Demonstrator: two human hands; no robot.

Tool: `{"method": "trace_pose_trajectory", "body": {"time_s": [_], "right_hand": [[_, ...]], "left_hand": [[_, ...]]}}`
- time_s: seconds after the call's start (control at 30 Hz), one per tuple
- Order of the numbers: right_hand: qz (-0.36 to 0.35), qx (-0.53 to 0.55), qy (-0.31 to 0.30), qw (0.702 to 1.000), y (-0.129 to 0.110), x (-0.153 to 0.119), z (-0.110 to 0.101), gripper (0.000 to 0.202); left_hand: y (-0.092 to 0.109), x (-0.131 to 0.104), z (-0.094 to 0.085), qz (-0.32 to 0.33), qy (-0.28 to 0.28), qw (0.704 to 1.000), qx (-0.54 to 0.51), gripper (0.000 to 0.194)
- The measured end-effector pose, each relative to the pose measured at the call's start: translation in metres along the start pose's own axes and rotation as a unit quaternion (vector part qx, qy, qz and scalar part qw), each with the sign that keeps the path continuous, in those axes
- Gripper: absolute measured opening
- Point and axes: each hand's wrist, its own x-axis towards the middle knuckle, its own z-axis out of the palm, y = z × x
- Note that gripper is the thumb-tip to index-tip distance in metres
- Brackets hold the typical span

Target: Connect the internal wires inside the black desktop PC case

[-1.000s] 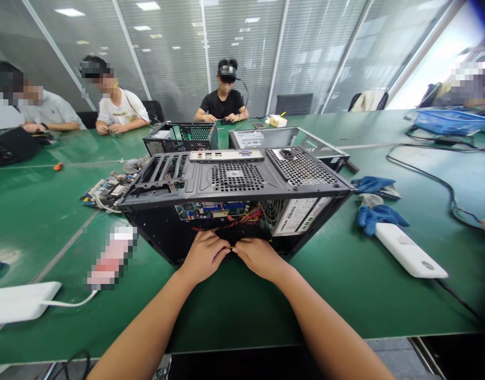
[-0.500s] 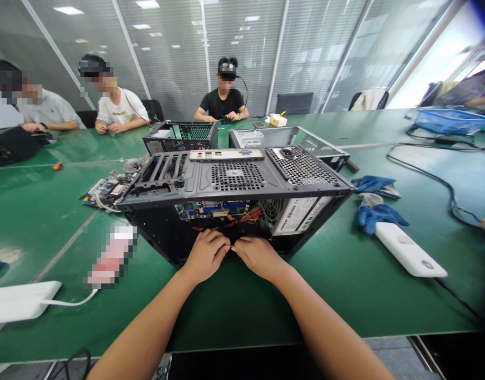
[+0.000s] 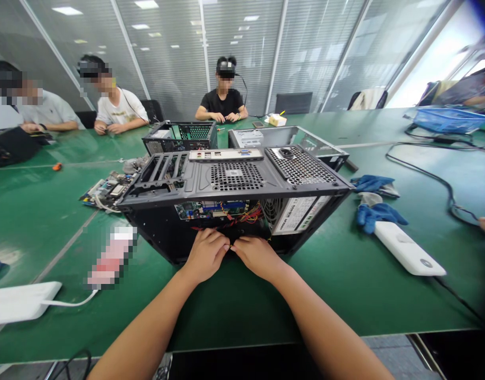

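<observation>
A black computer case stands on the green table with its open side facing me. Inside it show a circuit board, red and yellow cables and a power supply with a white label. My left hand and my right hand meet at the front edge of the opening, fingertips pinched nearly together. Between them shows a small bit of thin yellow wire, pinched by both hands. Most of that wire is hidden by the fingers.
Left of the case lie a loose circuit board, a phone and a white power bank. On the right are blue gloves, another white power bank and cables. More cases stand behind; several people sit around the table.
</observation>
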Motion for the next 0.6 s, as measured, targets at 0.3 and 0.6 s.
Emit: {"method": "trace_pose_trajectory", "body": {"time_s": [0.3,0.6], "right_hand": [[0.006,0.009,-0.004,1.0,-0.0007,-0.0001,-0.0011,0.028],[0.008,-0.004,-0.012,1.0,-0.0014,-0.0002,-0.0024,0.029]], "left_hand": [[-0.0053,-0.0018,0.0034,-0.014,0.046,0.999,-0.011,0.016],[-0.007,-0.0047,0.0054,0.007,0.07,0.997,0.016,0.014]]}}
